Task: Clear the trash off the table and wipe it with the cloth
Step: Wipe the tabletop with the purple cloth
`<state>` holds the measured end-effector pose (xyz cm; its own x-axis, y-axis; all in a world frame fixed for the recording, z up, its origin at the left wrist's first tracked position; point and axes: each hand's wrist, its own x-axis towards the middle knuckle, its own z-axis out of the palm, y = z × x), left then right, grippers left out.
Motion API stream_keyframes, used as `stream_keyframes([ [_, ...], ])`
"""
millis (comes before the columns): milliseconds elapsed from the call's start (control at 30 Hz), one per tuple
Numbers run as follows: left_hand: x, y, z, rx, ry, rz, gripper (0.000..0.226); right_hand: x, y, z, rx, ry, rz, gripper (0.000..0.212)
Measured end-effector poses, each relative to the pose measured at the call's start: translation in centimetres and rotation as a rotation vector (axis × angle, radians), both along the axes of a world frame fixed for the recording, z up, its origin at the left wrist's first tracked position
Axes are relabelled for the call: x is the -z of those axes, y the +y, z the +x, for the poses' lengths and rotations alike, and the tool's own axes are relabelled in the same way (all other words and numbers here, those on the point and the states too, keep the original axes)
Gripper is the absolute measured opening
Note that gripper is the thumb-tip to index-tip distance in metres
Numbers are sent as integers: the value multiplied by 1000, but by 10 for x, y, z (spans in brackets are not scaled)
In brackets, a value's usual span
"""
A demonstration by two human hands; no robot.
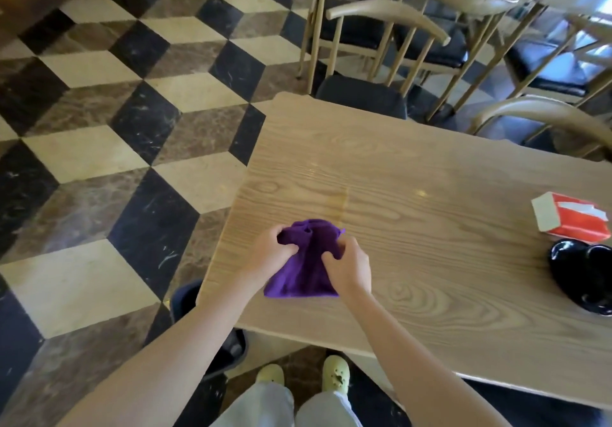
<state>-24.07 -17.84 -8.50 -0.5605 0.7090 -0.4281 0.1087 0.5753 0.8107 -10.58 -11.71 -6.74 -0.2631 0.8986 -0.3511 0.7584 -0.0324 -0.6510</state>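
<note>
A purple cloth [303, 272] lies bunched on the light wooden table [430, 227] near its left front corner. My left hand [270, 252] grips the cloth's left side with curled fingers. My right hand [349, 269] pinches its right side. Both hands hold the cloth against the tabletop. A damp, shiny patch shows on the wood just beyond the cloth.
A red and white tissue box [571, 216] and a black glossy dish [584, 276] sit at the table's right edge. A dark bin [212, 327] stands on the floor under the left corner. Wooden chairs [381, 49] crowd the far side. Chequered floor lies to the left.
</note>
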Motion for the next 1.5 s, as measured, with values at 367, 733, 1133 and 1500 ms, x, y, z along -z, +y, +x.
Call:
stream_keyframes([
  [367, 13, 121, -17, 68, 328, 51, 39, 16, 109, 6, -187, -454, 315, 62],
  [733, 75, 144, -115, 410, 983, -165, 63, 85, 107, -8, -823, -362, 646, 78],
  [1133, 83, 141, -111, 392, 1044, -212, 72, 78, 129, -28, -709, -295, 560, 54],
  [1500, 90, 142, -112, 340, 1100, -225, 69, 88, 239, -105, -606, -257, 709, 42],
])
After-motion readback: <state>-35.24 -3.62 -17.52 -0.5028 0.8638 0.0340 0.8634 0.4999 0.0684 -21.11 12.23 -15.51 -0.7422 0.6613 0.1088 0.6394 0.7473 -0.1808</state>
